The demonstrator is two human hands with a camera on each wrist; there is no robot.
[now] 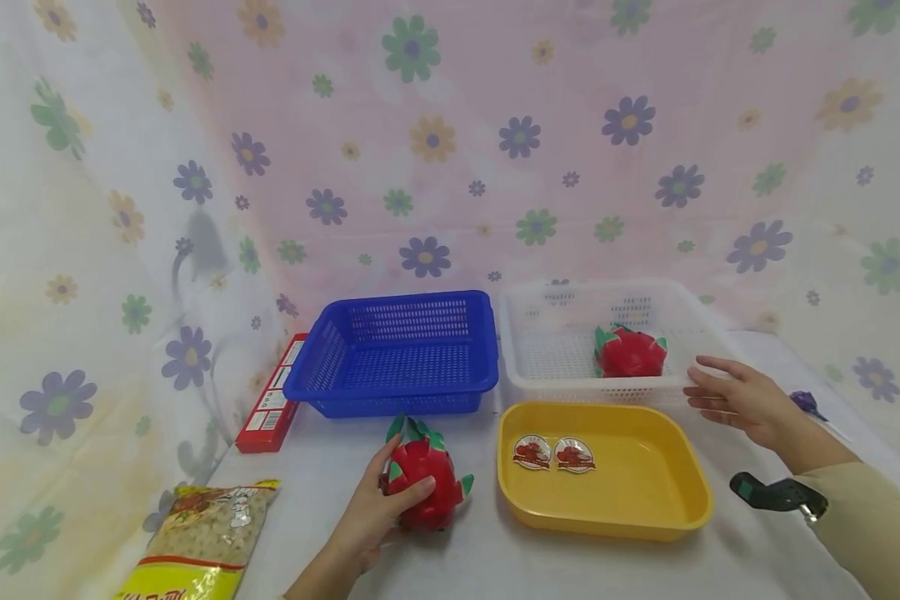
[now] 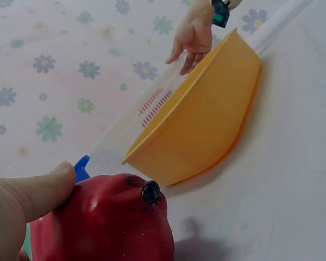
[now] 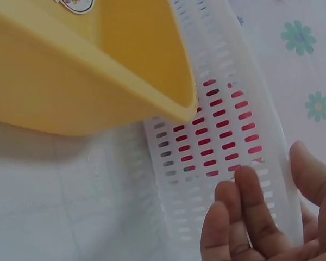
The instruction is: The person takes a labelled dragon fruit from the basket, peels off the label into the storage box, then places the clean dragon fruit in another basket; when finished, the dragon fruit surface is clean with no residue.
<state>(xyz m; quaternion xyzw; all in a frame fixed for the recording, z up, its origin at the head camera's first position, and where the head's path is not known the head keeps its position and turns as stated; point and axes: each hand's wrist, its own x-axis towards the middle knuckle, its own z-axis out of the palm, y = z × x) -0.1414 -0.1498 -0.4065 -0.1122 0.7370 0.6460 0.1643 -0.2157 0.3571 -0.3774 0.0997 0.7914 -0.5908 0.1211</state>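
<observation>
A red dragon fruit with green leaf tips [image 1: 429, 492] is gripped in my left hand [image 1: 356, 521], thumb across its upper side, in front of the blue basket [image 1: 390, 404]. In the left wrist view the thumb presses the red skin of the fruit [image 2: 106, 217], whose dark end faces outward. My right hand [image 1: 746, 408] has its fingers extended at the front right corner of the white basket [image 1: 555, 387]. Inside that basket lies another dragon fruit [image 1: 632, 354]; red shows through the slots of the wall [image 3: 217, 187] in the right wrist view.
A yellow tray [image 1: 645, 525] with two round stickers [image 1: 532, 452] inside stands before the white basket. To the left are a red box [image 1: 270, 412] and a yellow-labelled bag [image 1: 202, 533]. A small purple object [image 1: 807, 404] lies beyond my right wrist.
</observation>
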